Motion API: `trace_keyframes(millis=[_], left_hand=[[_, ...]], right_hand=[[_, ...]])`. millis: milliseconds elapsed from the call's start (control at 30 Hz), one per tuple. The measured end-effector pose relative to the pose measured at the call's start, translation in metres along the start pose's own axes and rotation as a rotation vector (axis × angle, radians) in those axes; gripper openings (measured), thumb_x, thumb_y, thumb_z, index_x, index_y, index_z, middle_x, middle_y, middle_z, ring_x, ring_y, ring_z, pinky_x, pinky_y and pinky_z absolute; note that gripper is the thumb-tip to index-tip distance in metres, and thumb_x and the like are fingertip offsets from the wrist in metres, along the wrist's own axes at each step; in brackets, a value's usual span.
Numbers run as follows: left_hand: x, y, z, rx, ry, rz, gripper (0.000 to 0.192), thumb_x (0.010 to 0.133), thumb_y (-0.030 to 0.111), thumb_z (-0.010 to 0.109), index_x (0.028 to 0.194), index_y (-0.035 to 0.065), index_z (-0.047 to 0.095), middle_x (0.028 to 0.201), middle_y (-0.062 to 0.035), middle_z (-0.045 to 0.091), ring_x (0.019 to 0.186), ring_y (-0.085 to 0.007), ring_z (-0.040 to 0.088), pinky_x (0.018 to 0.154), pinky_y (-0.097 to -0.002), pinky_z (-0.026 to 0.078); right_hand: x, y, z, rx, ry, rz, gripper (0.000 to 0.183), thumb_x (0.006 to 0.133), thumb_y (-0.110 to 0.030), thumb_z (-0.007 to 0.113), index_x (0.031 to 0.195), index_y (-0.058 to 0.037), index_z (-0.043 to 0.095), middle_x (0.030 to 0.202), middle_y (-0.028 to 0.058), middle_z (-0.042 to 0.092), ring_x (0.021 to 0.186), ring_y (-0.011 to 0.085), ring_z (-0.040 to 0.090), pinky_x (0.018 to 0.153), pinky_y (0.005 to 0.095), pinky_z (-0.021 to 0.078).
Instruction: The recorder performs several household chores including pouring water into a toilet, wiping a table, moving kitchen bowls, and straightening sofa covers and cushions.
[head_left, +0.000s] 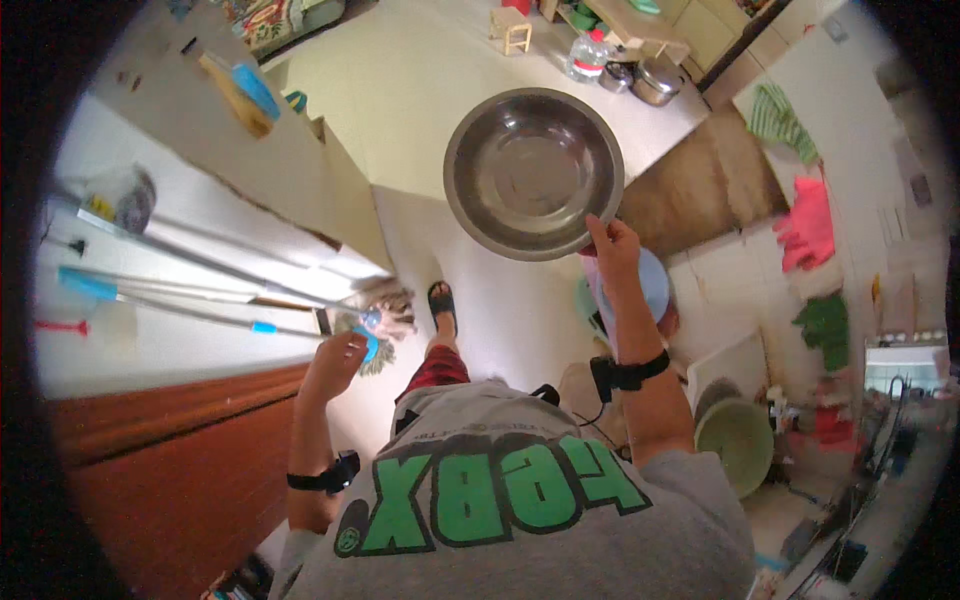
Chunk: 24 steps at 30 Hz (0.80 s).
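Note:
A round stainless steel basin (536, 176) is held out in front of me, its shiny inside facing up. My right hand (616, 251) pinches its near right rim, thumb on top; the fingers underneath are partly hidden. Inside the basin I see only reflections and faint marks. My left hand (334, 364) is at my left side with its fingers loosely curled. It overlaps the lower end of a mop (367, 345) with a blue head plate, and whether it touches the mop I cannot tell.
Mop handles lean along the left wall above a red-brown wooden surface (180, 442). A blue basin (652, 285) is behind my right forearm. Pink rubber gloves (806, 225) hang at right, above a green basin (735, 446). Ahead are a wooden stool (511, 31), a water jug (587, 56) and a steel pot (657, 81).

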<state>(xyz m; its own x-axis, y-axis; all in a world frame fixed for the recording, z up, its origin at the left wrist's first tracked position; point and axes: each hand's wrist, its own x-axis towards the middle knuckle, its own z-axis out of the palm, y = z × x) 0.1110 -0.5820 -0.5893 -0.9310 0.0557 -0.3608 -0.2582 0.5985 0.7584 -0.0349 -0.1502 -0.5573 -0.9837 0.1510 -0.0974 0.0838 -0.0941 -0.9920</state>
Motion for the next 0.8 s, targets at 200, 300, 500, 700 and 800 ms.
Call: trace_keyframes(millis=[200,300,500,700,800], left_hand=[[0.159,0.034,-0.039,0.051,-0.042,0.152,0.023,0.082,0.016,0.059,0.097,-0.0015,0.059,0.092,-0.0143,0.063,0.081,-0.0234,0.062,0.07,-0.0333,0.05],[0.256,0.07,-0.057,0.157,-0.084,0.24,0.02,0.082,0.014,0.057,0.096,-0.0007,0.059,0.092,-0.0164,0.062,0.082,-0.0271,0.062,0.071,-0.0351,0.049],[0.421,0.209,-0.084,0.235,-0.161,0.514,0.019,0.083,0.012,0.058,0.097,-0.0005,0.06,0.093,-0.014,0.062,0.081,-0.0243,0.061,0.067,-0.0323,0.05],[0.558,0.27,-0.071,0.364,-0.216,0.622,0.019,0.083,0.011,0.058,0.097,-0.0006,0.061,0.096,-0.0155,0.062,0.082,-0.0238,0.062,0.067,-0.0333,0.052],[0.608,0.298,-0.072,0.33,-0.236,0.547,0.018,0.08,0.011,0.06,0.093,-0.0007,0.061,0.089,-0.0172,0.062,0.08,-0.0264,0.062,0.07,-0.0349,0.049]], right_hand=[[0.125,-0.029,0.018,-0.365,0.15,-0.167,0.034,0.084,-0.029,0.061,0.081,0.0057,0.061,0.067,0.0087,0.061,0.059,0.0126,0.06,0.055,0.0263,0.0512],[0.177,-0.048,0.019,-0.512,0.268,-0.129,0.036,0.084,-0.03,0.06,0.075,0.0047,0.06,0.061,0.0077,0.059,0.055,0.0117,0.058,0.052,0.0253,0.0478],[0.281,-0.06,-0.006,-0.383,0.463,-0.055,0.034,0.085,-0.029,0.058,0.078,0.0038,0.061,0.062,0.0043,0.059,0.053,0.0117,0.056,0.049,0.0263,0.044],[0.398,-0.038,-0.051,-0.169,0.522,0.235,0.029,0.086,-0.022,0.057,0.085,0.007,0.059,0.07,0.0077,0.059,0.055,0.014,0.057,0.044,0.0254,0.0478],[0.455,-0.028,-0.087,-0.292,0.49,0.377,0.03,0.084,-0.022,0.059,0.085,0.0077,0.059,0.07,0.0106,0.06,0.056,0.0155,0.061,0.043,0.0259,0.049]])
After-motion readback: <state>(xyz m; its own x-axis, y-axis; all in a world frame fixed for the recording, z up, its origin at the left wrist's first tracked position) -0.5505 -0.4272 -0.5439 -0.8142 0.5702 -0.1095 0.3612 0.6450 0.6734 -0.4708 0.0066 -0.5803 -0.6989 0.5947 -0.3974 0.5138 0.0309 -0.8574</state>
